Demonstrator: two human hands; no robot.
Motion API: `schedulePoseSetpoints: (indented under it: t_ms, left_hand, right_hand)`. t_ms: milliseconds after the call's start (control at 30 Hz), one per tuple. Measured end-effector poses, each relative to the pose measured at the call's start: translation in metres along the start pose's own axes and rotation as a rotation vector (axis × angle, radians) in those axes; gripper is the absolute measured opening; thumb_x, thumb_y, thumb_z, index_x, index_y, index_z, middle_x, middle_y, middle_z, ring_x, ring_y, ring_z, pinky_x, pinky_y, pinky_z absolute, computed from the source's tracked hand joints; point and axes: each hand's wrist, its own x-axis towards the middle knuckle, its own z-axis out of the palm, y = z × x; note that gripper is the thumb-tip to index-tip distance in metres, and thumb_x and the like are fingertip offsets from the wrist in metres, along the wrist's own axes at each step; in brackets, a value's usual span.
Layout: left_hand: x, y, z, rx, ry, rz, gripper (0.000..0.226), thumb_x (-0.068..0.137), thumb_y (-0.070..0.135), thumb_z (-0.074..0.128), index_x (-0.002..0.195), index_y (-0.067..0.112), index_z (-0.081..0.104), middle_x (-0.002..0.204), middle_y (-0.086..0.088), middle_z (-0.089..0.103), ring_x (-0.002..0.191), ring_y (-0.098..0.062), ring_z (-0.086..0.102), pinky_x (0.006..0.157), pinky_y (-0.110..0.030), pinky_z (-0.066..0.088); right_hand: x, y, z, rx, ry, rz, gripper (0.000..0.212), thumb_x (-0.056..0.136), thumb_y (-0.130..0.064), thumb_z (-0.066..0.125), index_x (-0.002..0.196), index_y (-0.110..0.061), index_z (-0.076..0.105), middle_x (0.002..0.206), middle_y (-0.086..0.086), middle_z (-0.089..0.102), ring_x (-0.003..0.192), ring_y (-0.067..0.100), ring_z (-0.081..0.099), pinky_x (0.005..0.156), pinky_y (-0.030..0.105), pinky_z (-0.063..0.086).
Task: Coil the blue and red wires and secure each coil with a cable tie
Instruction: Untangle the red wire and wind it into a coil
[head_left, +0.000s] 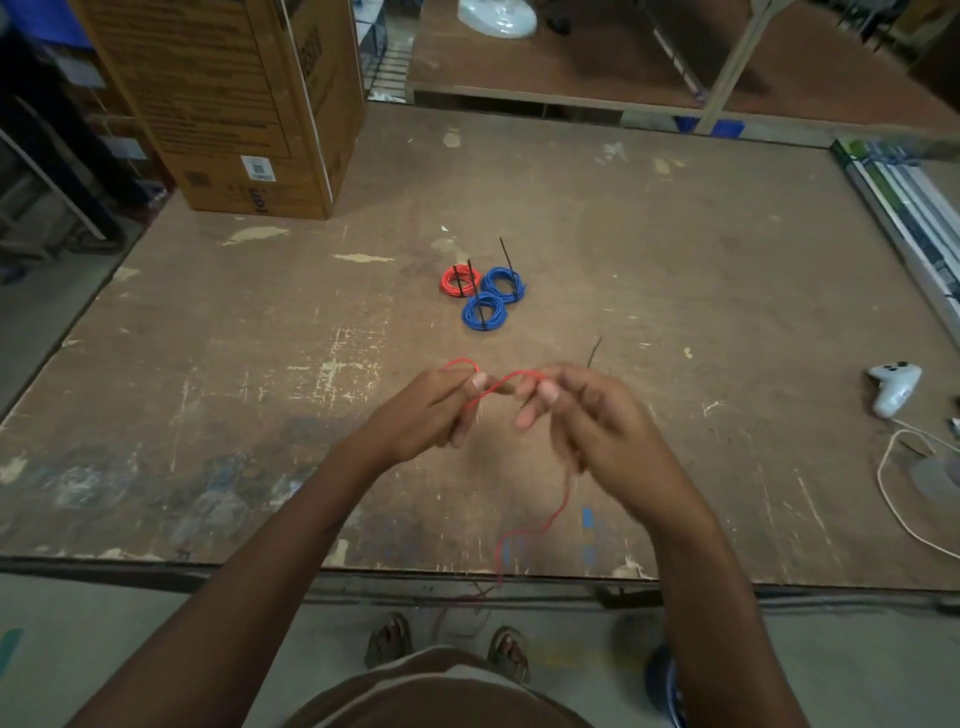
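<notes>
The worn brown plywood worktop (208, 364) gives broad bare room to left and right of the work, though its near edge lies just under the wrists; a tall brown cardboard box (228, 104) stands at the far left corner, well away from any move; a white game controller (894, 387) and a pale cord (893, 499) lie by the right edge. Near the middle sit two tied blue wire coils (484, 310) and one tied red wire coil (460, 282), touching one another, their black tie tails sticking up. The loose thin red wire (556, 512) is held above the near middle and trails over the near edge toward the floor; it looks light, limp and a little springy, so I judge it best pinched close to the forming loop, each turn trapped under a thumb. The left hand (441, 410) pinches a small loop at its end; the right hand (582, 415), fingers curled, pinches the strand just beside; a thin black cable tie (595, 351) pokes up behind it.
</notes>
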Motion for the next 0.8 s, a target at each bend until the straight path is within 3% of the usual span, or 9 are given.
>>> schedulePoseSetpoints:
  t_ms: [100, 167, 267, 333, 433, 533, 633, 733, 800]
  left_hand:
    - [-0.008, 0.019, 0.018, -0.34, -0.111, 0.059, 0.054, 0.119, 0.027, 0.027, 0.124, 0.001, 0.074, 0.052, -0.007, 0.046, 0.05, -0.016, 0.043, 0.061, -0.029, 0.039]
    - [-0.011, 0.028, 0.026, -0.575, -0.14, 0.076, 0.054, 0.117, 0.024, 0.024, 0.136, -0.004, 0.066, 0.05, -0.011, 0.032, 0.046, -0.018, 0.031, 0.056, -0.025, 0.033]
    - [-0.015, 0.036, 0.031, -0.754, -0.104, 0.1, 0.057, 0.116, 0.028, 0.024, 0.138, -0.006, 0.063, 0.05, -0.003, 0.029, 0.043, -0.013, 0.029, 0.052, -0.033, 0.022]
    - [-0.017, 0.04, 0.028, -0.743, -0.067, 0.124, 0.058, 0.116, 0.03, 0.025, 0.138, -0.006, 0.063, 0.05, 0.0, 0.03, 0.043, -0.014, 0.029, 0.052, -0.035, 0.021]
    - [-0.02, 0.047, 0.019, -0.682, -0.038, 0.156, 0.055, 0.116, 0.028, 0.025, 0.139, -0.003, 0.064, 0.051, -0.002, 0.029, 0.044, -0.016, 0.03, 0.055, -0.028, 0.029]
    - [-0.021, 0.054, 0.013, -0.737, -0.037, 0.143, 0.054, 0.117, 0.028, 0.027, 0.14, -0.003, 0.064, 0.05, 0.0, 0.03, 0.044, -0.016, 0.03, 0.053, -0.038, 0.027]
    - [-0.017, 0.057, 0.01, -0.688, 0.035, 0.116, 0.052, 0.118, 0.026, 0.025, 0.141, -0.001, 0.064, 0.052, -0.005, 0.028, 0.045, -0.02, 0.031, 0.049, -0.043, 0.025]
    - [-0.01, 0.053, 0.007, -0.527, 0.181, 0.125, 0.05, 0.119, 0.021, 0.023, 0.141, -0.004, 0.06, 0.055, -0.006, 0.032, 0.05, -0.023, 0.041, 0.058, -0.032, 0.04]
    - [-0.004, 0.049, 0.003, -0.43, 0.269, 0.152, 0.047, 0.119, 0.02, 0.024, 0.134, -0.001, 0.064, 0.056, -0.006, 0.038, 0.055, -0.027, 0.052, 0.07, -0.032, 0.048]
  right_hand:
    - [0.028, -0.004, -0.009, -0.07, 0.262, -0.113, 0.023, 0.113, -0.01, 0.051, 0.109, -0.004, 0.072, 0.085, 0.005, 0.074, 0.066, -0.001, 0.061, 0.067, 0.011, 0.044]
    - [0.046, 0.002, -0.008, -0.068, 0.392, -0.123, 0.02, 0.11, -0.014, 0.059, 0.109, -0.005, 0.076, 0.085, 0.003, 0.073, 0.081, 0.003, 0.068, 0.081, 0.017, 0.049]
    - [0.062, 0.018, 0.003, -0.037, 0.468, -0.071, 0.016, 0.105, -0.02, 0.068, 0.108, -0.01, 0.08, 0.093, -0.001, 0.079, 0.084, 0.009, 0.071, 0.084, 0.029, 0.054]
    - [0.062, 0.035, 0.016, -0.042, 0.422, 0.01, 0.014, 0.104, -0.023, 0.07, 0.107, -0.016, 0.082, 0.095, -0.004, 0.08, 0.087, 0.008, 0.072, 0.084, 0.033, 0.057]
    - [0.044, 0.06, 0.038, -0.18, 0.325, 0.091, 0.018, 0.105, -0.022, 0.063, 0.107, -0.024, 0.081, 0.097, -0.011, 0.08, 0.093, 0.003, 0.074, 0.086, 0.04, 0.061]
    - [0.016, 0.061, 0.06, -0.208, 0.184, 0.163, 0.026, 0.107, -0.02, 0.057, 0.092, -0.034, 0.073, 0.074, -0.015, 0.074, 0.058, 0.0, 0.063, 0.061, 0.027, 0.048]
    - [-0.011, 0.048, 0.078, -0.132, 0.077, 0.151, 0.026, 0.114, -0.029, 0.051, 0.097, -0.032, 0.071, 0.073, -0.002, 0.072, 0.048, 0.021, 0.063, 0.053, 0.036, 0.051]
    - [-0.028, 0.047, 0.079, -0.083, 0.02, 0.133, 0.026, 0.115, -0.038, 0.047, 0.119, -0.034, 0.073, 0.068, 0.007, 0.069, 0.061, 0.032, 0.069, 0.067, 0.045, 0.057]
    - [-0.036, 0.05, 0.078, -0.039, -0.041, 0.163, 0.025, 0.114, -0.037, 0.049, 0.123, -0.032, 0.072, 0.07, 0.009, 0.071, 0.07, 0.022, 0.072, 0.073, 0.038, 0.055]
